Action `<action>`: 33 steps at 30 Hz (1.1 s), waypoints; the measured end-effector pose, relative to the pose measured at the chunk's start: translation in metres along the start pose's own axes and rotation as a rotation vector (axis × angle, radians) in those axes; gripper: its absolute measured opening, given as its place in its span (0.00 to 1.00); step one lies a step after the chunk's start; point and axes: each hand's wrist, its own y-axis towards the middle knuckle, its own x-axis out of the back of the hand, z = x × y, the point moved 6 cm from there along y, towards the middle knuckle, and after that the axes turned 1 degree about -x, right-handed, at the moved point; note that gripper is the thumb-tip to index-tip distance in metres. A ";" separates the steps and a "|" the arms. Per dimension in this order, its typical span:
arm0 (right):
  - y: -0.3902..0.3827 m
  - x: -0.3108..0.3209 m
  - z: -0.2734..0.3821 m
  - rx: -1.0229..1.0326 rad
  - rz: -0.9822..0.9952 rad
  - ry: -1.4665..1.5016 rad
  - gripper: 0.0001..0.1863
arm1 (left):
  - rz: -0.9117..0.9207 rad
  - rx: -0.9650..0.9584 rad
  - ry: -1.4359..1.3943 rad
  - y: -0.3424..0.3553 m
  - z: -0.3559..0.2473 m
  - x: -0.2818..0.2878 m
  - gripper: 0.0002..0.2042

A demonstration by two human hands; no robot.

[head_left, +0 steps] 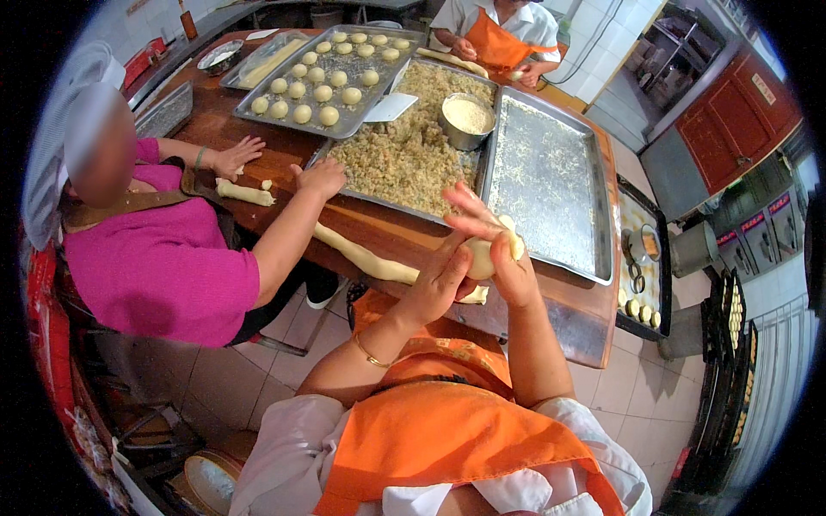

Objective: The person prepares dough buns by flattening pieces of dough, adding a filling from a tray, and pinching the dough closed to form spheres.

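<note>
Above the table's near edge, a pale round dough ball (pixel 480 259) sits between my two hands. My left hand (pixel 442 273) curls its fingers and thumb around its near left side. My right hand (pixel 511 265) cups the other side, its fingers reaching over the top. A flatter piece of dough (pixel 515 241) shows against the right hand's fingers; whether it joins the ball I cannot tell. Just beneath my hands, a long dough rope (pixel 366 261) lies along the table edge, partly hidden by my left hand. Beyond is a tray of crumbly filling (pixel 387 168).
A bowl of pale crumbs (pixel 467 119) rests on the filling tray, beside a crumb-dusted metal tray (pixel 551 185). Dough balls fill another tray (pixel 297 89). A co-worker in pink (pixel 163 267) works at left; another in an orange apron (pixel 499 43) stands opposite. Baking racks (pixel 731 378) stand right.
</note>
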 end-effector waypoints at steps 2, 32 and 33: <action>-0.004 0.006 -0.012 -0.012 0.038 0.014 0.36 | -0.141 -0.152 0.107 0.006 0.002 -0.006 0.26; -0.005 -0.004 -0.022 -0.069 -0.262 0.358 0.38 | -0.050 0.037 0.156 0.000 -0.001 -0.008 0.33; -0.004 -0.006 -0.020 -0.094 -0.293 0.388 0.38 | 0.030 0.173 0.090 -0.005 0.001 -0.006 0.33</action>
